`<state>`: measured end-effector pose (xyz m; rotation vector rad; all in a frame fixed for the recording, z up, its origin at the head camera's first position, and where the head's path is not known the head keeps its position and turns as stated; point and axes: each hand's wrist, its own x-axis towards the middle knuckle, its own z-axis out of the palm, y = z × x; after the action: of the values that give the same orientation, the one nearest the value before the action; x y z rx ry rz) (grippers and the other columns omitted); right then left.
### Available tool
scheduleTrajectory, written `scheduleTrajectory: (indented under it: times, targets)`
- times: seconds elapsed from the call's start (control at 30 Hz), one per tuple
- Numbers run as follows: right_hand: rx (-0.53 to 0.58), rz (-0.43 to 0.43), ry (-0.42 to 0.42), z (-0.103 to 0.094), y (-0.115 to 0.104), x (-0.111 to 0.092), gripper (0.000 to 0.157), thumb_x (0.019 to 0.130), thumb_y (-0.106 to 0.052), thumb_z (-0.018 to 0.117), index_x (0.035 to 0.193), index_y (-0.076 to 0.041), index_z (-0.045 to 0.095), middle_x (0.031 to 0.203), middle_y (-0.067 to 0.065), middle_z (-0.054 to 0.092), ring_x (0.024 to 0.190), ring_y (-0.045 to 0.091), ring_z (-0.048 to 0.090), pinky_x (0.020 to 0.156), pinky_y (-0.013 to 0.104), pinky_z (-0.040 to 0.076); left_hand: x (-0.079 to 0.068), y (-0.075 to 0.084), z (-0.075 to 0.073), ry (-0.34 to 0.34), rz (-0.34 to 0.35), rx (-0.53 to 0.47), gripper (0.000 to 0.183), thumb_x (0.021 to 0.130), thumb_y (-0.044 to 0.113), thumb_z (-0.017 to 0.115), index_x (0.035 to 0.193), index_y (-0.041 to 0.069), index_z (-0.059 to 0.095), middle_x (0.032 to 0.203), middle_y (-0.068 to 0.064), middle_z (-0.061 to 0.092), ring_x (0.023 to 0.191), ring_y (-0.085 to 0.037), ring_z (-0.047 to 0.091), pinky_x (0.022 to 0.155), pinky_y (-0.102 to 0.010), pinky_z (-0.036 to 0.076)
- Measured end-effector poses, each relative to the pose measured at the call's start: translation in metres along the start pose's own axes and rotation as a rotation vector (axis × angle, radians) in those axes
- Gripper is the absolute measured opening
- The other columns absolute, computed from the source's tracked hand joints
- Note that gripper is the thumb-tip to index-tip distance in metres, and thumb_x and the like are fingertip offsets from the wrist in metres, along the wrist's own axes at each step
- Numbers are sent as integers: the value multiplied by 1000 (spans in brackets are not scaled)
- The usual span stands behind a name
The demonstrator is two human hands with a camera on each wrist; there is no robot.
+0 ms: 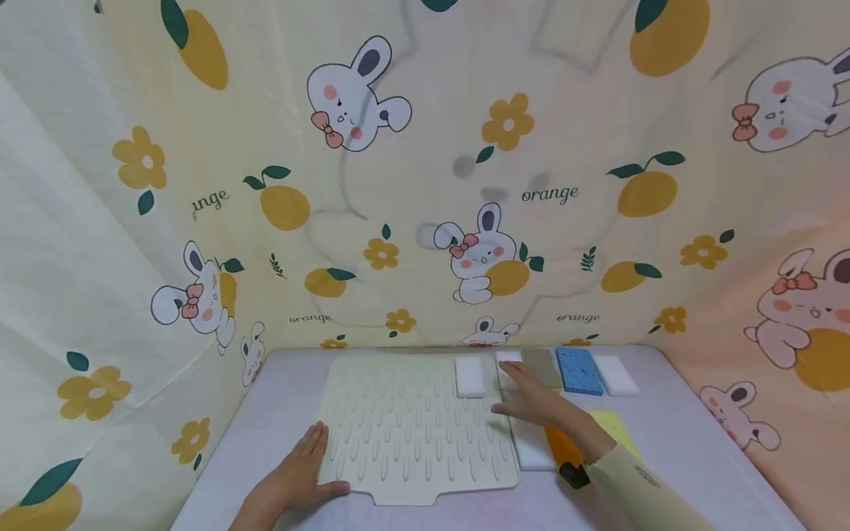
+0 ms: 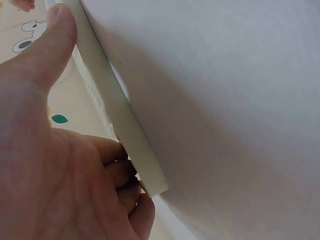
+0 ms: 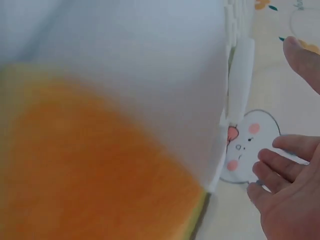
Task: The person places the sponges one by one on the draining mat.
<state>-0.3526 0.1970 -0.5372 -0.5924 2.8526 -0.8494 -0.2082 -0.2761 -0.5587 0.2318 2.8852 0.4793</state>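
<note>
A cream board with rows of raised ridges (image 1: 412, 442) and a front tab lies flat on the table. My left hand (image 1: 295, 472) rests at its front left corner, fingers along the left side and thumb at the front edge. The left wrist view shows fingertips against the board's pale rim (image 2: 135, 145). On the board's back right part lies a white sponge block (image 1: 470, 377). My right hand (image 1: 541, 398) hovers over the board's right edge with fingers spread and nothing held; in the right wrist view that hand (image 3: 292, 185) appears open, beside the white blocks (image 3: 241, 80).
Right of the board lie a white block (image 1: 508, 376), an olive-grey block (image 1: 541, 369), a blue sponge (image 1: 579, 370) and another white block (image 1: 616, 376). Nearer are a long white block (image 1: 534, 450), an orange piece (image 1: 561, 446), a black piece (image 1: 574, 476) and a yellow sheet (image 1: 614, 424).
</note>
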Motion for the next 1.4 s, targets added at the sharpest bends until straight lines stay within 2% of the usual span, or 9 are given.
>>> scheduleTrajectory:
  times: [0.2,0.4,0.57,0.7,0.8,1.0,1.17,1.4]
  targets:
    - [27,-11,19,-9,6,-23,103,92,-45,86,167,-1,31,172,30,25,156,53,26,121,72,34,0,1,-1,8,-9,-26,125,84,66,82,162,-15,27,172,-35,20,162,-49,18,130,-61,24]
    - [15,-10,36,-15,15,-46,101,93,-46,85,165,1,34,170,30,28,154,54,30,119,73,36,2,-2,4,-2,-2,-11,125,85,67,81,163,-14,26,172,-34,20,162,-49,18,130,-60,24]
    - [-9,-31,64,-22,25,-66,94,93,-46,85,163,-2,40,169,29,32,152,56,30,115,77,36,3,-2,7,-15,-12,-6,127,83,69,81,163,-13,27,173,-34,20,162,-48,18,130,-60,25]
    - [-2,-1,52,-30,30,-79,93,93,-48,84,163,-4,41,167,30,33,150,58,30,113,79,37,1,1,5,-12,-16,-8,126,83,68,82,162,-14,27,172,-34,20,162,-49,18,130,-61,25]
    - [-2,14,44,-34,35,-89,96,93,-50,83,163,0,38,166,33,33,149,59,30,112,81,36,-1,2,2,-13,-19,-11,126,84,67,82,162,-15,27,172,-35,20,162,-49,18,130,-61,24]
    - [-42,-15,95,-38,51,-104,100,92,-53,83,160,7,40,162,36,38,146,61,33,108,82,38,-3,2,0,-3,-10,-14,126,85,67,81,161,-17,27,171,-36,20,161,-50,18,130,-61,24]
    - [-44,-1,119,-43,60,-117,100,91,-51,84,159,8,41,160,36,40,144,62,34,107,84,37,-1,2,0,-3,-12,-17,127,84,68,81,162,-16,26,172,-36,20,161,-50,18,130,-62,23]
    - [-88,47,97,-49,77,-132,105,88,-55,84,159,8,39,161,38,38,142,62,35,107,84,36,1,0,2,-8,-17,-9,128,83,70,81,162,-15,26,172,-35,20,162,-49,18,129,-62,24]
